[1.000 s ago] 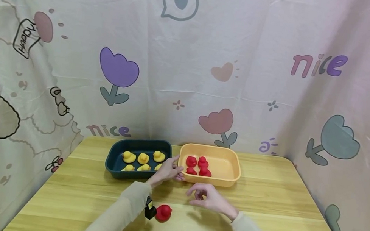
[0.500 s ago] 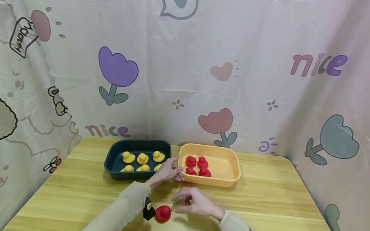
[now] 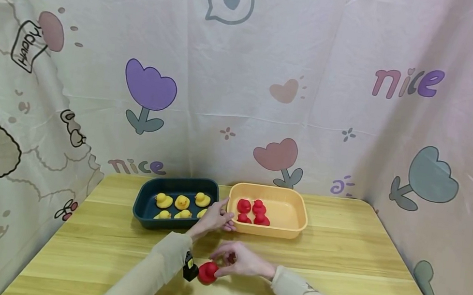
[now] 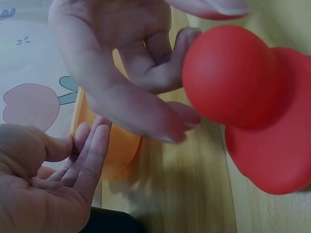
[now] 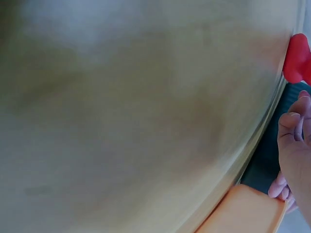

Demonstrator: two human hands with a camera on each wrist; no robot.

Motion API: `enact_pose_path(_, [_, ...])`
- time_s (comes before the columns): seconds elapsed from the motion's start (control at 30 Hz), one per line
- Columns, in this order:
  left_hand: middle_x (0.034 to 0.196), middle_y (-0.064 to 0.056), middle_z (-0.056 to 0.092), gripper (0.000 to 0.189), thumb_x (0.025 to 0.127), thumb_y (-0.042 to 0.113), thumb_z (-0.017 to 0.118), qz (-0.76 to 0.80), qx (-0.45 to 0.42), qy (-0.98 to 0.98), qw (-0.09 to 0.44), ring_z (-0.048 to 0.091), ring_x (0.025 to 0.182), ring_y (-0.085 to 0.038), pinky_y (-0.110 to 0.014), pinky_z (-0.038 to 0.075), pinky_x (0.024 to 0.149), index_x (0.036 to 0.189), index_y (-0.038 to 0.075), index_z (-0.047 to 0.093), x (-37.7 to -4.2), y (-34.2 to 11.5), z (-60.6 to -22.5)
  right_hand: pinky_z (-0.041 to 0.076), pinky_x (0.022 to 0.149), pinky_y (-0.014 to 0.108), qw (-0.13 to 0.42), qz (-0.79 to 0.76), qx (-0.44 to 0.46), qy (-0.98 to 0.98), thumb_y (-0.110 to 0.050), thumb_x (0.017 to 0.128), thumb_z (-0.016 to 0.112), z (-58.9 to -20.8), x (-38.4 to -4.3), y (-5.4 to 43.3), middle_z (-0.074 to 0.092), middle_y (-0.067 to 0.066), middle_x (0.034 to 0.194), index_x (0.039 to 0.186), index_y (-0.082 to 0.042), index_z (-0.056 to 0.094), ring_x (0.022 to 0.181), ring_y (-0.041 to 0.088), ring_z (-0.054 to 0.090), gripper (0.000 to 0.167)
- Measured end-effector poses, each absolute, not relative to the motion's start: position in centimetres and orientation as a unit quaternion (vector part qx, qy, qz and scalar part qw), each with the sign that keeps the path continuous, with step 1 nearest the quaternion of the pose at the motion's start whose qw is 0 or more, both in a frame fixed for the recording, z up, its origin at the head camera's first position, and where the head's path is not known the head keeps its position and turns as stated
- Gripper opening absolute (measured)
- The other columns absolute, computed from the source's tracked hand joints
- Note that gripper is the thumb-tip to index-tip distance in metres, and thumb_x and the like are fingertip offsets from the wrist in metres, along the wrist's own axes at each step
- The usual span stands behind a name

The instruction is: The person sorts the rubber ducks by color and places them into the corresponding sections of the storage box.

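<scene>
A red rubber duck (image 3: pixel 207 272) sits on the wooden table, beside the black camera on the left wrist. My right hand (image 3: pixel 241 259) reaches in from the right, with thumb and fingers spread around the duck's head; in the left wrist view the red duck (image 4: pixel 272 111) shows a gap to the thumb. My left hand (image 3: pixel 213 219) holds the near left corner of the orange tray (image 3: pixel 283 232), thumb and fingers at its rim (image 4: pixel 77 114). Several red ducks (image 3: pixel 251 212) sit in that tray's left part.
Left of the orange tray stands a dark blue tray (image 3: pixel 141 214) with several yellow ducks (image 3: pixel 182 203) in it. A printed curtain (image 3: pixel 236 69) hangs behind and beside the table (image 3: pixel 337 266).
My right hand has moved left and slightly down, from in front of the orange tray to the red duck on the table. The left hand has stayed at the tray's corner.
</scene>
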State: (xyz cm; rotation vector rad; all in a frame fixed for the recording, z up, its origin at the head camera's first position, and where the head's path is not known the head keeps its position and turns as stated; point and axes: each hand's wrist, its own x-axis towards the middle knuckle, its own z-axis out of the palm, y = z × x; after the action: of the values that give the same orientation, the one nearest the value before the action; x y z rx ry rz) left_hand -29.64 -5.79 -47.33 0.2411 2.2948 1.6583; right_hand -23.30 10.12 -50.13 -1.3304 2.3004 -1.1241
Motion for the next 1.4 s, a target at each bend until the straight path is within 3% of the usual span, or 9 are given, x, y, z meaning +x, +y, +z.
enact_pose_path(0.6, [0.082, -0.016, 0.071, 0.070, 0.101, 0.005, 0.057, 0.573, 0.079, 0.802, 0.151, 0.075, 0.085, -0.041, -0.046, 0.062, 0.082, 0.160, 0.002, 0.019, -29.6, -5.7, -47.0, 0.052, 0.069, 0.014, 0.148, -0.375, -0.460, 0.791, -0.014, 0.085, 0.081, -50.4, -23.7, 9.6, 0.069, 0.008, 0.099, 0.113, -0.007, 0.073, 0.081, 0.013, 0.060, 0.030])
enact_pose_path(0.87, [0.083, -0.015, 0.070, 0.069, 0.102, 0.005, 0.056, 0.566, 0.072, 0.807, 0.152, 0.076, 0.083, -0.038, -0.046, 0.062, 0.082, 0.160, 0.003, 0.019, -29.7, -5.7, -46.9, 0.048, 0.064, 0.010, 0.148, -0.382, -0.464, 0.785, -0.011, 0.085, 0.079, -50.2, -23.6, 10.5, 0.070, 0.009, 0.102, 0.113, -0.006, 0.072, 0.074, -0.001, 0.052, 0.030])
enact_pose_path(1.27, [0.085, -0.017, 0.070, 0.070, 0.101, 0.004, 0.056, 0.568, 0.073, 0.804, 0.159, 0.076, 0.083, -0.037, -0.037, 0.065, 0.076, 0.160, 0.002, 0.018, -29.7, -5.7, -46.9, 0.052, 0.074, 0.016, 0.159, -0.428, -0.443, 0.771, -0.016, 0.088, 0.077, -49.6, -23.1, 12.2, 0.071, 0.010, 0.109, 0.116, -0.009, 0.073, 0.085, 0.002, 0.055, 0.029])
enact_pose_path(1.4, [0.083, -0.016, 0.070, 0.070, 0.101, 0.004, 0.056, 0.570, 0.072, 0.802, 0.160, 0.076, 0.080, -0.034, -0.036, 0.065, 0.075, 0.160, 0.002, 0.019, -29.8, -5.6, -47.0, 0.052, 0.070, 0.016, 0.140, -0.444, -0.444, 0.766, -0.016, 0.088, 0.077, -49.4, -23.0, 12.8, 0.072, 0.011, 0.105, 0.115, -0.008, 0.074, 0.082, 0.003, 0.056, 0.028])
